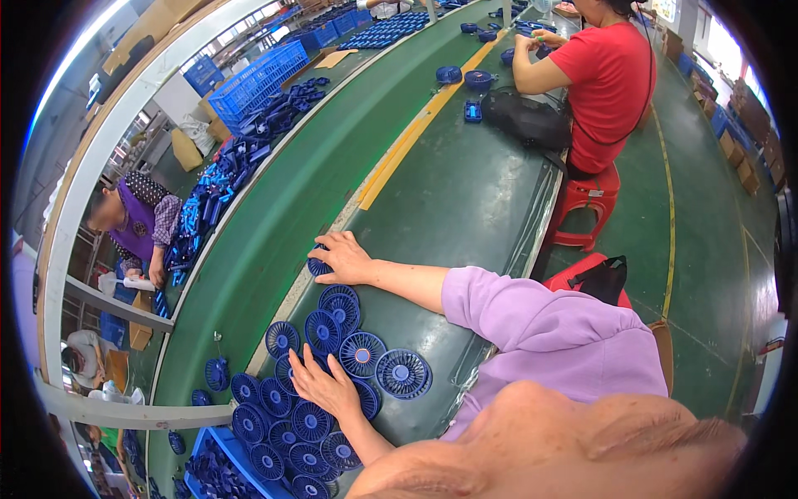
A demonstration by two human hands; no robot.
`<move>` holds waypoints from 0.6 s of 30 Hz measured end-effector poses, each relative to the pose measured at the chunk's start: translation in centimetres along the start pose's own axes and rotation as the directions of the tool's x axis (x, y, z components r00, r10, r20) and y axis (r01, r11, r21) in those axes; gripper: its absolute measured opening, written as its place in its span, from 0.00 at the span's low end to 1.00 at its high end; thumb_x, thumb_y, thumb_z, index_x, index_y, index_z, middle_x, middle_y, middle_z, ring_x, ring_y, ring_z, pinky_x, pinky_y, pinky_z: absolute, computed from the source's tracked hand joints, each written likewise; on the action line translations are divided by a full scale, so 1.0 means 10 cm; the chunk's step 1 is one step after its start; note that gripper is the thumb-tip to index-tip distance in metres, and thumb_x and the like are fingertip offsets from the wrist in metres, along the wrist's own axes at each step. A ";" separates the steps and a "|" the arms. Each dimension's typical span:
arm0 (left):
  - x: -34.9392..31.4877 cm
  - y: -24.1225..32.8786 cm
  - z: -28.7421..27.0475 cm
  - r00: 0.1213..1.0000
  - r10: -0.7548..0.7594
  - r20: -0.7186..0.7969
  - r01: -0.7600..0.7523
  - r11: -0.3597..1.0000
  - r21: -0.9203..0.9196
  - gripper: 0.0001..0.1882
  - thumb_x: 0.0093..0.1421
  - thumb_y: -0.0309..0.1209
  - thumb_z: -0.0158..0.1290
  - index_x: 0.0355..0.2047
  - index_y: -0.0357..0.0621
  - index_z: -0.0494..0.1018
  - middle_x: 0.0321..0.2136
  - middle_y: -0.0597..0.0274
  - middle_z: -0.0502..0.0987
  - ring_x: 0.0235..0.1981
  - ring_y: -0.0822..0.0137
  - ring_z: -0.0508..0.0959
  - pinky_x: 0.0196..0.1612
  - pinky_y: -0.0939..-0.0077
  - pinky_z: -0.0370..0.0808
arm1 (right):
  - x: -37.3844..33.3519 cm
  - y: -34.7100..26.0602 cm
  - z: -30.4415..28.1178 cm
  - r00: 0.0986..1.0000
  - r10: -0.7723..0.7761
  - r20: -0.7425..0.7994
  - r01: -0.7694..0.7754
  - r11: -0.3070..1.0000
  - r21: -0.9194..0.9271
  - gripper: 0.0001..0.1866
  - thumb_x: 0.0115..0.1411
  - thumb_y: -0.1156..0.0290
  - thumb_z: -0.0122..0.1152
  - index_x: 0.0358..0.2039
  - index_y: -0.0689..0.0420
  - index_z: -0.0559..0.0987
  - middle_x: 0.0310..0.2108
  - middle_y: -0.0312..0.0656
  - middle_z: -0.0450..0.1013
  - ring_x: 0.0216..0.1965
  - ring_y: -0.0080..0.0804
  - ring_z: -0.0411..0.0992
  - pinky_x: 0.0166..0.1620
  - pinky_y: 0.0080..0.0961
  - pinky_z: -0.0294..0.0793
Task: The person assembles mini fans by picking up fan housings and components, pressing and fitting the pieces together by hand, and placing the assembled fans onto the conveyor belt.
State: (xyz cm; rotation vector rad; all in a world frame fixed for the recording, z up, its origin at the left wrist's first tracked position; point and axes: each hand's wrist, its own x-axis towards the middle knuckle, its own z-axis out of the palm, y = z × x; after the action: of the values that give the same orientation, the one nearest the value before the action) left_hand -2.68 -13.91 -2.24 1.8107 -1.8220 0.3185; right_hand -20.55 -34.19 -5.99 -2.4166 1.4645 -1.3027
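Observation:
Round dark-blue fan grilles point(322, 331) lie heaped on the dark green worktable, some overlapping. My left hand point(322, 384) rests over the pile, palm down, its fingers stretched apart. Farther up, at the table's belt-side edge, my right hand point(342, 259) curls its fingers over a blue fan grille point(318, 264), which is partly hidden under them. Nearer me, to the right of the heap, sit a grille with an orange-ringed centre point(362, 355) and a stack of grilles point(403, 373).
A green conveyor belt point(274, 229) runs beside the table point(465, 200). A blue crate point(206, 466) of dark parts stands lower left. Assembled blue fans point(480, 79) lie near a co-worker in red point(603, 79). Across the belt, another person point(141, 216) stands by piled blue parts point(204, 195).

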 end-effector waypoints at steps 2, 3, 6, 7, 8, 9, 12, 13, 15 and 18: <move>0.01 0.01 -0.01 1.000 -0.001 0.008 0.001 1.000 -0.005 0.25 0.63 0.39 0.51 0.58 0.44 0.66 0.64 0.52 0.60 0.62 0.53 0.62 0.64 0.51 0.53 | 0.00 0.01 0.01 1.000 0.004 0.002 -0.004 1.000 0.006 0.31 0.44 0.48 0.69 0.48 0.49 0.78 0.52 0.49 0.67 0.57 0.47 0.62 0.57 0.45 0.56; 0.01 0.02 -0.01 1.000 -0.003 0.015 0.003 1.000 -0.001 0.25 0.63 0.39 0.51 0.58 0.44 0.66 0.64 0.52 0.60 0.62 0.53 0.62 0.64 0.51 0.53 | -0.01 0.02 0.02 1.000 0.006 0.001 -0.006 1.000 0.012 0.31 0.45 0.49 0.69 0.48 0.49 0.78 0.52 0.49 0.67 0.56 0.47 0.62 0.57 0.45 0.56; 0.00 -0.01 -0.02 1.000 -0.004 0.009 0.004 1.000 -0.010 0.24 0.64 0.39 0.50 0.58 0.43 0.66 0.64 0.51 0.60 0.63 0.53 0.62 0.64 0.50 0.53 | 0.01 -0.03 -0.01 1.000 0.003 0.006 -0.003 1.000 -0.005 0.31 0.44 0.49 0.69 0.48 0.49 0.78 0.52 0.49 0.67 0.56 0.47 0.62 0.57 0.44 0.56; 0.01 0.01 -0.03 1.000 -0.002 0.010 0.003 1.000 -0.008 0.24 0.64 0.39 0.50 0.58 0.43 0.66 0.64 0.51 0.60 0.63 0.53 0.62 0.64 0.50 0.53 | 0.01 -0.03 -0.01 1.000 0.004 0.006 -0.004 1.000 -0.006 0.31 0.44 0.49 0.70 0.48 0.49 0.78 0.52 0.49 0.67 0.56 0.47 0.62 0.57 0.44 0.56; 0.02 0.03 -0.04 1.000 -0.007 0.019 0.007 1.000 -0.007 0.24 0.64 0.39 0.49 0.58 0.43 0.66 0.64 0.51 0.59 0.63 0.53 0.62 0.64 0.50 0.53 | 0.01 -0.02 -0.01 1.000 0.008 0.009 -0.008 1.000 -0.007 0.31 0.44 0.49 0.70 0.48 0.49 0.78 0.52 0.49 0.67 0.56 0.47 0.62 0.57 0.44 0.56; 0.02 0.04 -0.04 1.000 -0.007 0.023 0.007 1.000 -0.009 0.24 0.64 0.39 0.49 0.58 0.43 0.66 0.64 0.51 0.59 0.63 0.53 0.62 0.64 0.50 0.53 | 0.01 -0.01 -0.01 1.000 0.008 0.004 -0.008 1.000 -0.003 0.31 0.44 0.49 0.70 0.48 0.49 0.78 0.52 0.49 0.67 0.56 0.47 0.62 0.57 0.44 0.56; 0.01 0.00 -0.01 1.000 -0.007 0.021 0.007 1.000 0.002 0.24 0.65 0.39 0.48 0.58 0.43 0.66 0.64 0.51 0.59 0.63 0.53 0.62 0.64 0.49 0.53 | 0.02 -0.04 -0.05 0.999 0.026 0.040 -0.026 1.000 0.000 0.31 0.45 0.49 0.70 0.49 0.49 0.76 0.54 0.48 0.66 0.57 0.46 0.61 0.58 0.44 0.56; 0.01 0.00 -0.01 1.000 -0.006 0.022 0.006 1.000 0.000 0.24 0.65 0.39 0.48 0.58 0.43 0.66 0.64 0.51 0.59 0.63 0.53 0.62 0.64 0.49 0.53 | 0.02 -0.04 -0.06 0.996 0.043 0.076 -0.042 0.999 -0.005 0.32 0.46 0.50 0.69 0.51 0.48 0.75 0.55 0.48 0.65 0.58 0.46 0.61 0.59 0.43 0.55; 0.01 0.00 -0.01 1.000 0.004 0.013 -0.004 1.000 -0.002 0.24 0.65 0.39 0.48 0.58 0.43 0.66 0.64 0.51 0.59 0.63 0.53 0.62 0.64 0.49 0.53 | 0.02 -0.04 -0.08 0.996 0.042 0.075 -0.042 0.999 -0.006 0.32 0.46 0.50 0.70 0.51 0.48 0.75 0.55 0.48 0.65 0.58 0.46 0.61 0.59 0.43 0.55; 0.00 0.00 0.00 1.000 0.008 0.003 -0.008 1.000 0.000 0.24 0.65 0.39 0.48 0.58 0.43 0.66 0.64 0.51 0.59 0.63 0.53 0.62 0.64 0.49 0.53 | 0.01 -0.04 -0.07 0.997 0.037 0.070 -0.036 0.999 -0.005 0.32 0.46 0.50 0.70 0.51 0.48 0.75 0.55 0.48 0.65 0.58 0.46 0.61 0.59 0.43 0.56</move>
State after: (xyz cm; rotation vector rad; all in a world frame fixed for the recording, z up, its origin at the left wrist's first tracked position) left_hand -2.69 -13.91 -2.18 1.8053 -1.8317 0.3185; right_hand -20.63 -33.79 -5.30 -2.3997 1.4871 -1.1959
